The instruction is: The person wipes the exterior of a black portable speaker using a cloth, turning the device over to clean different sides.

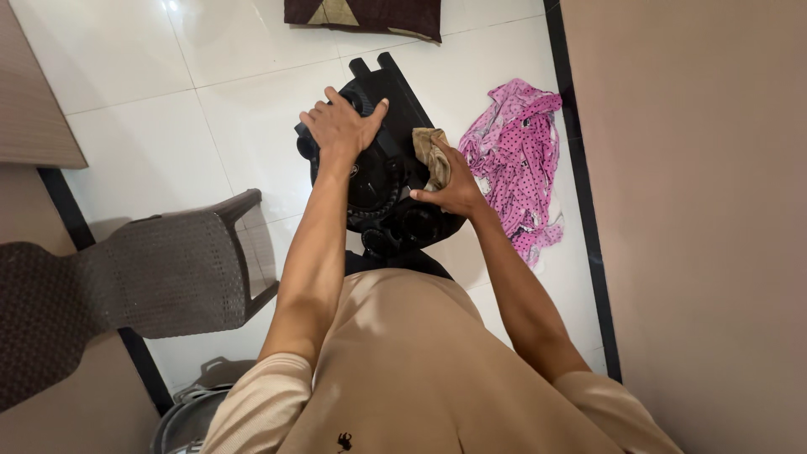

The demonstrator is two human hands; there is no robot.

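A black plastic stool (387, 164) stands on the white tiled floor in front of me. My left hand (340, 126) lies flat on its far left part, fingers spread over the top. My right hand (450, 181) presses a beige cloth (433, 151) against the stool's right side. The stool's lower part is hidden behind my body.
A pink dotted garment (513, 151) lies crumpled on the floor to the right, near a tan wall (698, 210). A grey woven plastic chair (160, 273) stands at the left. A dark patterned mat (366, 15) lies at the top. A metal pot (189, 416) sits at bottom left.
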